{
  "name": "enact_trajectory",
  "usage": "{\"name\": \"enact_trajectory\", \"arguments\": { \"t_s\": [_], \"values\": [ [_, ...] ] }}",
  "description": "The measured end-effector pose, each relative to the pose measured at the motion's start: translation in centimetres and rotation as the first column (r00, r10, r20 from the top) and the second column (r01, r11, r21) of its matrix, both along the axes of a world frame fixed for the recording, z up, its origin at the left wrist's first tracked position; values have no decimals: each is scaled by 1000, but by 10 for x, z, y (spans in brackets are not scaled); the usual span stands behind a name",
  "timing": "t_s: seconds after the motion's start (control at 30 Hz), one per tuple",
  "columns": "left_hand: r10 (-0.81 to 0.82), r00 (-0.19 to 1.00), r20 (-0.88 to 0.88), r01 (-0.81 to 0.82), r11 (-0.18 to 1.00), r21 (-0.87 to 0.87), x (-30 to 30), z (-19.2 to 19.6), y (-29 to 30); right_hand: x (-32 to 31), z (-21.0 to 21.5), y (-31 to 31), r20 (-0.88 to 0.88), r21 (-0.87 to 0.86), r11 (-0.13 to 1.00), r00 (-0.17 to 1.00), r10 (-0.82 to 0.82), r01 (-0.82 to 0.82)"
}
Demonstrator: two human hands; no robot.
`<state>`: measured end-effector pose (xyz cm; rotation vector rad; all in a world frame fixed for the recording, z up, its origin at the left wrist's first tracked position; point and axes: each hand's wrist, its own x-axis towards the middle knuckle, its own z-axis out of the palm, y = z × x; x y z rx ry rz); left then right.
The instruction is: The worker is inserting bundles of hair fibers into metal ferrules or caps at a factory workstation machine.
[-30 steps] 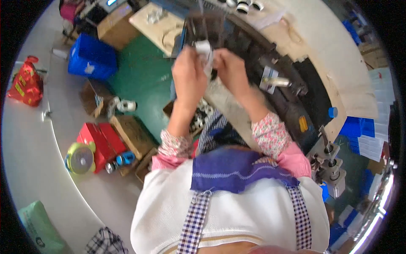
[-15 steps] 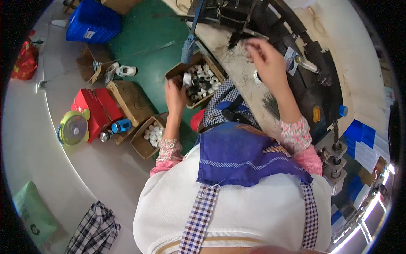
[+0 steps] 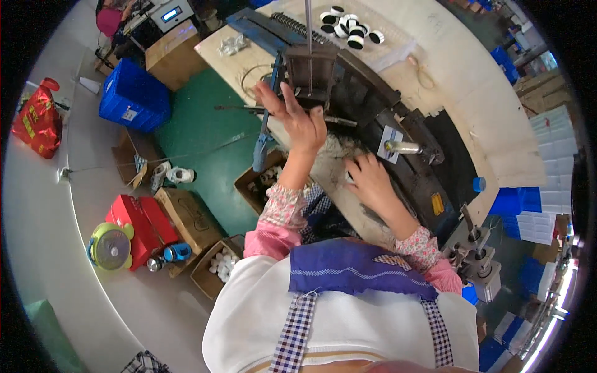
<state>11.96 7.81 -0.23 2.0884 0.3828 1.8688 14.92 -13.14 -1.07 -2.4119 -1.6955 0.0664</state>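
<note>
My left hand (image 3: 297, 124) is raised with its fingers spread, and I see nothing in it. It is beside a lever with a blue-grey wrapped grip (image 3: 261, 152), in front of a dark metal press (image 3: 311, 74); whether it touches either is unclear. Low over the worktable (image 3: 357, 214), my right hand (image 3: 376, 186) has its fingers bent around a small white piece (image 3: 349, 178), mostly hidden by the fingers. Dark loose bristles (image 3: 348, 146) lie on the tabletop just beyond that hand. Partly behind my left forearm stands a cardboard box (image 3: 252, 186) of small black and white parts.
Black-and-white round caps (image 3: 356, 37) lie on the far tabletop. A clear tube with a metal end (image 3: 403, 147) and a yellow piece (image 3: 437, 204) are right of my right hand. On the left are a blue crate (image 3: 134, 93), a green fan (image 3: 111, 245) and a box of white pieces (image 3: 222, 264).
My left hand has left the parts box, without the small white part it held, and risen toward the press. My right hand has come down nearer me onto the white piece. The view has shifted.
</note>
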Motion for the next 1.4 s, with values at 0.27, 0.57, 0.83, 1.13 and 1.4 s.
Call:
{"name": "enact_trajectory", "arguments": {
  "t_s": [0.27, 0.57, 0.83, 1.13, 1.4],
  "values": [
    [312, 949, -38, -312, 950, -1, 19, 8, -2, 4, -5, 0, -216, 127, 991, 976, -8, 36],
    [-640, 709, 297, 451, 87, -889, -102, 8, -83, -1, 43, 26, -862, 501, 783, 130, 490, 368],
    [-381, 495, 781, 701, -355, -618, -122, -1, -74, -4, 46, 42, -541, 629, 775, 752, 378, 63],
    [-691, 539, 482, 599, -89, -796, -120, 14, -82, -15, 50, 34, -701, 549, 795, 660, 270, 259],
    [-524, 835, 168, 473, 527, -706, -95, 1, -90, -22, 47, 46, -457, 745, 633, 851, 257, 208]
  ]
}}
